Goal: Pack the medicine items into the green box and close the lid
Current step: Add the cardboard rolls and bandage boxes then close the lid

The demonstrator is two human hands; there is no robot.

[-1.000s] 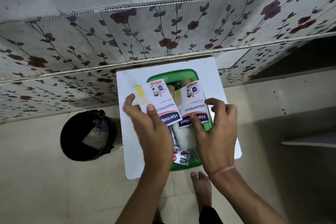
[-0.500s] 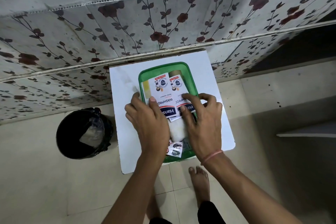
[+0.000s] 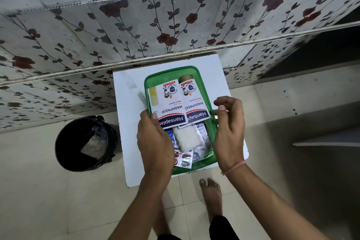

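The green box (image 3: 202, 84) stands open on a small white table (image 3: 128, 103). Two white plaster packets lie side by side across its far half, the left packet (image 3: 169, 103) and the right packet (image 3: 194, 101). My left hand (image 3: 155, 142) covers the box's left rim, thumb pressed on the left packet's near corner. My right hand (image 3: 229, 128) hovers over the right rim, fingers apart and holding nothing. A white gauze pad (image 3: 186, 138), small sachets (image 3: 184, 160) and a brown roll end (image 3: 186, 78) show in the box. No lid is in view.
A black bin (image 3: 87, 144) with a liner stands on the tiled floor left of the table. A flowered wall (image 3: 175, 25) rises right behind the table. My bare foot (image 3: 211, 191) is under the table's near edge. A pale ledge (image 3: 327, 142) juts in at right.
Both packets went down from above the box into it, side by side. My right hand let go of the right packet and drew back to the right rim.
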